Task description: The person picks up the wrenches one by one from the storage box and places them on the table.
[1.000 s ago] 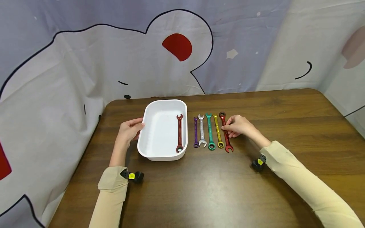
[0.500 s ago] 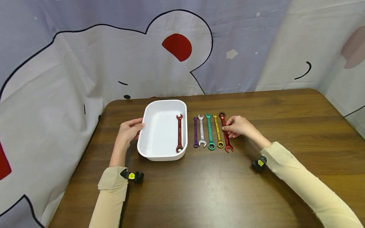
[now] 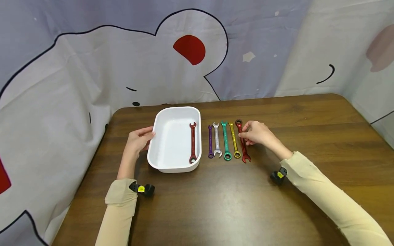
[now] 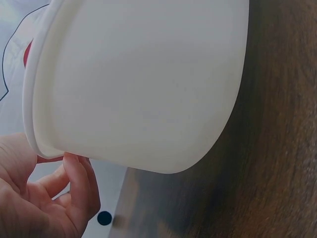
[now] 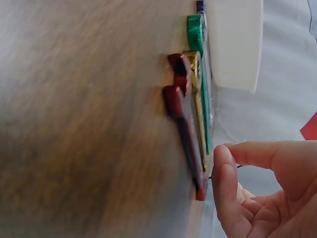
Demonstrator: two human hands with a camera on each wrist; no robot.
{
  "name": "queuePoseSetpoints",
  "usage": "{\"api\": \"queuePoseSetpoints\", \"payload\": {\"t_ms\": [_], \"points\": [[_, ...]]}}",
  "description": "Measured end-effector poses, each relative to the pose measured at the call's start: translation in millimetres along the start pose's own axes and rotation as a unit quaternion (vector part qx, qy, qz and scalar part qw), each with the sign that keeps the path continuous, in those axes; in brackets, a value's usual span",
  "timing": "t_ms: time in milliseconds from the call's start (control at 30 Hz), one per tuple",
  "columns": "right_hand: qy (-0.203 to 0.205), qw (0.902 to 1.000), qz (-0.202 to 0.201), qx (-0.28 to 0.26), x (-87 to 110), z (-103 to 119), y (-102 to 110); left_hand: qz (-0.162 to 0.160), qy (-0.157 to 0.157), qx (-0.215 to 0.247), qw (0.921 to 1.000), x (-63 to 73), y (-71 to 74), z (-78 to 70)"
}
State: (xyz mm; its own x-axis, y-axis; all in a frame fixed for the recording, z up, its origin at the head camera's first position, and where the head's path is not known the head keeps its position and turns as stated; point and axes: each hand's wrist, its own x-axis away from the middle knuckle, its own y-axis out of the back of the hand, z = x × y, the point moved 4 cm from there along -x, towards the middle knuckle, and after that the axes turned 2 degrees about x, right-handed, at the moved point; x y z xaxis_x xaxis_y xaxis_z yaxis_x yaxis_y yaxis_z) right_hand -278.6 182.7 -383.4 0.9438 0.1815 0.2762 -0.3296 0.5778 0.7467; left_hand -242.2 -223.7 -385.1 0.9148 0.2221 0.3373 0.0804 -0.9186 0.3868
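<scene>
My left hand (image 3: 139,140) grips the left rim of a white plastic tray (image 3: 173,170), thumb on top and fingers beneath the lip, also seen in the left wrist view. Inside the tray a dark red wrench (image 3: 193,141) lies along the right wall. Over a second red wrench (image 3: 244,148) is my right hand (image 3: 257,132); in the right wrist view its thumb and index fingertips sit just above the row, pinching nothing. Left of that wrench lie a yellow wrench (image 3: 234,140), a green wrench (image 3: 226,140), a silver wrench (image 3: 217,138) and a small purple wrench (image 3: 210,141), roughly side by side.
The wooden table (image 3: 215,205) reaches to a printed curtain (image 3: 123,68) at the back and left. A wrist camera (image 3: 146,190) is strapped to the left sleeve, another camera (image 3: 278,176) to the right.
My right hand has risen slightly off the rightmost red wrench, which keeps its place in the row. My left hand and the tray stay put; the head view has shifted a little.
</scene>
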Motion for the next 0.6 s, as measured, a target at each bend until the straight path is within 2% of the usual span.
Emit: {"api": "queuePoseSetpoints", "payload": {"t_ms": [367, 600], "points": [[0.021, 0.9996, -0.014, 0.009, 4.8, 11, 2, -0.001, -0.009, 0.005, 0.9999, -3.1, -2.2, -1.0], [0.029, 0.9994, -0.014, 0.008, 8.5, 17, 0, 0.000, -0.004, 0.002, 1.0000, -1.0, -0.1, -0.4]]}}
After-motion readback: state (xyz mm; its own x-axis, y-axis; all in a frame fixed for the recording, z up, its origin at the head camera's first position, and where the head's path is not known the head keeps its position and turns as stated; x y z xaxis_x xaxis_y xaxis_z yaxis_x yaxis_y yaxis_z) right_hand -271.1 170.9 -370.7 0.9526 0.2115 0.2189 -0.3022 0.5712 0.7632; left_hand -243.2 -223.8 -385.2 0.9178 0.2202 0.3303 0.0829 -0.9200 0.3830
